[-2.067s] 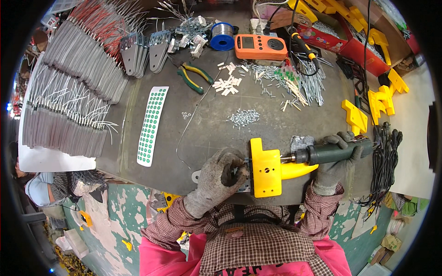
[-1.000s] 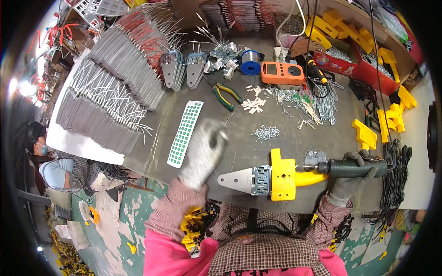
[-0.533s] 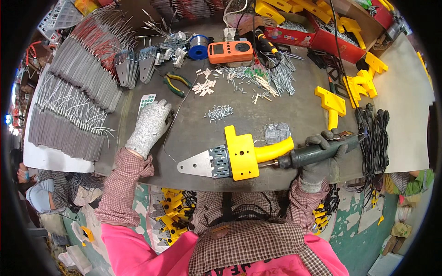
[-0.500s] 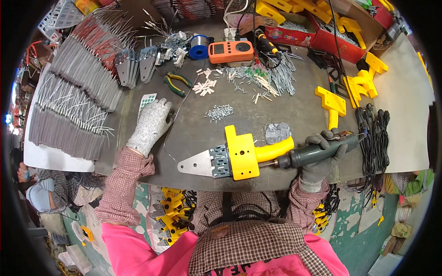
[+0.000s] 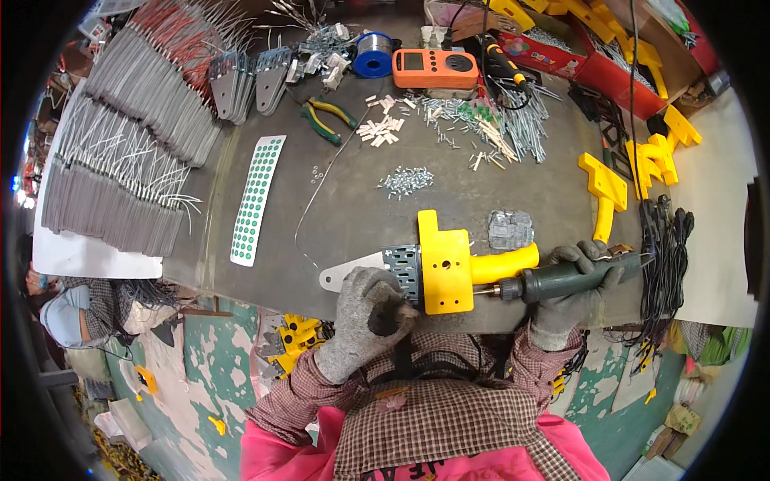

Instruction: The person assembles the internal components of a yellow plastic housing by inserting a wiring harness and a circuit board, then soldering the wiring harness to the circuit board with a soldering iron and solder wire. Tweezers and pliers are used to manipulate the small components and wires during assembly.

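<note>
A pipe welder with a yellow handle (image 5: 446, 272), a perforated metal guard and a grey pointed plate lies flat near the bench's front edge. My right hand (image 5: 571, 301), in a grey glove, is wrapped round a dark green electric screwdriver (image 5: 553, 282). The screwdriver lies level, its bit pointing left at the welder's grip, whose near side it overlaps. My left hand (image 5: 365, 321), gloved too, is closed over the near side of the grey plate, beside the guard. Its fingertips are pressed together; what they hold, if anything, is hidden.
A sheet of green dot stickers (image 5: 258, 200) lies left, near stacked grey heating plates (image 5: 112, 212). Beyond are pliers (image 5: 329, 120), loose screws (image 5: 406, 182), a solder spool (image 5: 373, 56) and an orange meter (image 5: 435, 69). Yellow handles (image 5: 603, 188) and black cords (image 5: 666, 248) lie right.
My left hand has moved from the sticker sheet toward me and right, to the welder's plate, uncovering the sheet. My right hand still grips the screwdriver. The whole view has shifted slightly.
</note>
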Motion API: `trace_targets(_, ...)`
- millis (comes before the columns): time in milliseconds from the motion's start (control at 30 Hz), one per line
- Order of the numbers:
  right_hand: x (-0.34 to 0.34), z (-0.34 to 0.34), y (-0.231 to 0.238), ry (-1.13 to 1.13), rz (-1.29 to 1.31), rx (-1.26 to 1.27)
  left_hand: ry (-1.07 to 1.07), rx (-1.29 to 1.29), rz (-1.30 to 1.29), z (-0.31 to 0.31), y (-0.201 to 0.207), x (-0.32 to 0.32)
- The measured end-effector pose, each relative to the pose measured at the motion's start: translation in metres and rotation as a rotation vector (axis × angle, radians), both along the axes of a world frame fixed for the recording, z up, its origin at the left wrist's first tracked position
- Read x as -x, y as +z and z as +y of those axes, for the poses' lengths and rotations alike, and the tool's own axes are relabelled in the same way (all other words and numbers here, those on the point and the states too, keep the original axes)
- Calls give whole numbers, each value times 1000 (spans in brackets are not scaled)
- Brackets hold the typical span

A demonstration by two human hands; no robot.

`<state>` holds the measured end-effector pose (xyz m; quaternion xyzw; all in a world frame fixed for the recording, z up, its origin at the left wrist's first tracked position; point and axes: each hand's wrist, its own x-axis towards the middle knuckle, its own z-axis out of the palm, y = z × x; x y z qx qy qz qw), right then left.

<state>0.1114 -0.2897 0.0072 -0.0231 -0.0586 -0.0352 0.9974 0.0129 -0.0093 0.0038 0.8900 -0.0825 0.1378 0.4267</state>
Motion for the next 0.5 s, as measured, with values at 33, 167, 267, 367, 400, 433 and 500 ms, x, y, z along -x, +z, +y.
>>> trace_targets(33,2,1,0,-28,22,10,3,2,3,0,0,-1)
trace_targets(167,3,2,3,-32,45,62,-55,-9,-70,1,2,-2)
trace_targets(267,0,0,-4,-16,39,26,-61,-10,-62,0,0,-2)
trace_targets(367,0,4,-4,18,-8,-86,-69,-16,-51,-1,6,-2)
trace_targets(400,0,4,-5,21,-8,-86,-72,-12,-43,-1,7,-2)
trace_targets(433,0,3,-8,8,3,-89,-69,-12,-43,0,7,-3)
trace_targets(500,1,2,-8,-4,15,-93,-88,-33,-55,0,7,-3)
